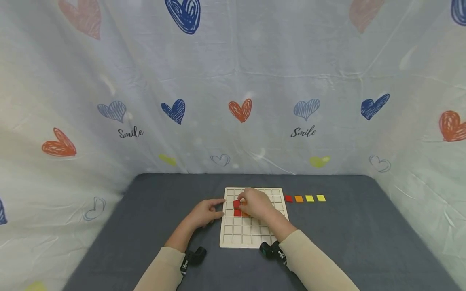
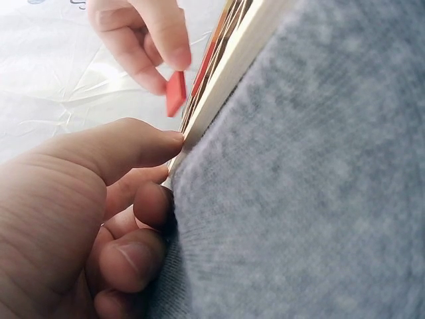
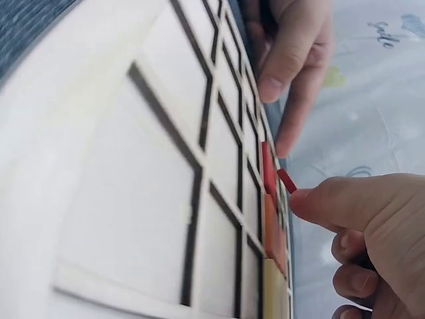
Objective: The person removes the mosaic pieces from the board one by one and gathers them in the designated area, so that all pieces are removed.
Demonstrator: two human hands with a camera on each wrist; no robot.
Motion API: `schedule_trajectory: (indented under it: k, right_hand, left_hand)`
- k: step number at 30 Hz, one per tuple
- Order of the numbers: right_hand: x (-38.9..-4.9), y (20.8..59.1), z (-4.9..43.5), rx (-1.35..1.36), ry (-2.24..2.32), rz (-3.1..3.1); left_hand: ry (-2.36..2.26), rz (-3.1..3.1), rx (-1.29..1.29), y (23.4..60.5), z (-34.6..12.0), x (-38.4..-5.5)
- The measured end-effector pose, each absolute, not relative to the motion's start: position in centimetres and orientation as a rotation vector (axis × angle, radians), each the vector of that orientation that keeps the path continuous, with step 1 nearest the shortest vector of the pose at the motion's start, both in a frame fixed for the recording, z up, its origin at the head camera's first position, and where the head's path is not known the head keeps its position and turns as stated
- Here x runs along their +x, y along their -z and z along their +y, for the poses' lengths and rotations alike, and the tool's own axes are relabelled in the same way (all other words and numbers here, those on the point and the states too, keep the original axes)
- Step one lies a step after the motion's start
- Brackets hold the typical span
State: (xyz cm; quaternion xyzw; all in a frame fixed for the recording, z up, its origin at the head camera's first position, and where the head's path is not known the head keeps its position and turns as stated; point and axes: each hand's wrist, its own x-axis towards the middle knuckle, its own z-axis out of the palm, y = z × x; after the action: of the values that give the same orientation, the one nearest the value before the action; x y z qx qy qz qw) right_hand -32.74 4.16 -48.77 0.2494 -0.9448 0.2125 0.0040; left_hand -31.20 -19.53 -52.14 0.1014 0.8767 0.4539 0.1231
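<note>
A pale wooden grid board (image 1: 233, 241) lies on the dark table. My right hand (image 1: 257, 205) reaches over it and pinches a red square tile (image 2: 175, 94) between thumb and fingertips, tilted just above the grid. Below that tile in the head view, another red tile (image 1: 237, 213) sits in a cell, with an orange tile (image 3: 271, 226) beside it, and a yellow tile (image 3: 273, 292) follows in the right wrist view. At the board's left edge, the thumb and index finger of my left hand (image 1: 204, 213) touch the side, spread apart; its other fingers curl underneath.
Right of the board lies a row of loose tiles: a red one (image 1: 289, 198), an orange one (image 1: 299, 199) and two yellow ones (image 1: 309, 198). A white curtain (image 1: 204, 141) printed with hearts hangs behind the grey table cover (image 1: 174, 194).
</note>
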Motion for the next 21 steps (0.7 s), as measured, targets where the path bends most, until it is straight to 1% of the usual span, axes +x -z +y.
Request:
schedule_trajectory:
  k: [9,21]
  right_hand:
    - [-31.1,46.7,5.3,0.735,-0.743,-2.943]
    - [-28.5,46.0,8.9,0.601,-0.884,-2.895]
  left_hand:
    - [-1.309,2.572,0.284,52.2,-19.7,-31.1]
    - [-1.310,2.592,0.271,52.2,-19.4,-31.1]
